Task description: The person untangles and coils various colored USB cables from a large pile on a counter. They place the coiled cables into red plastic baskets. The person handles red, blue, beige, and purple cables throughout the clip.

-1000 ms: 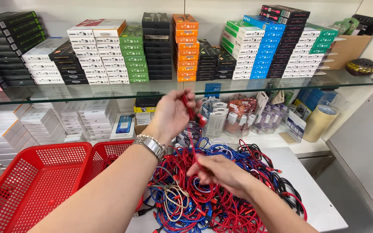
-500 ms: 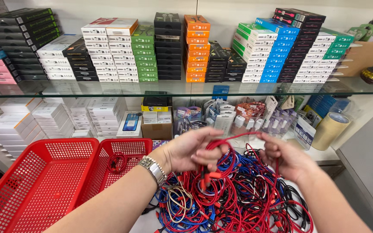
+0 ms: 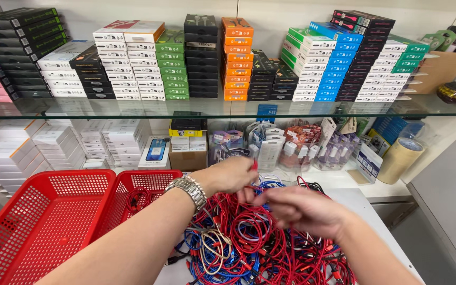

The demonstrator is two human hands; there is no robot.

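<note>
Item: red cable (image 3: pixel 253 168), pinched in left hand (image 3: pixel 228 177) at 12 o'clock of the cable pile (image 3: pixel 249 243) on the counter (image 3: pixel 357 203). Right hand (image 3: pixel 302 211) curled at the strand; hold unclear. Draw slowly, freeing loops. Red basket (image 3: pixel 143 198) at 9 o'clock holds one coil.

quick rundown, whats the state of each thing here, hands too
left hand: pinching a red cable
right hand: fingers curled over the cable pile
cable pile: tangled, red and blue mixed
big red basket: empty
small red basket: holds one coiled red cable
glass shelf: loaded with stacked boxes
tape roll: tilted against the wall
</note>
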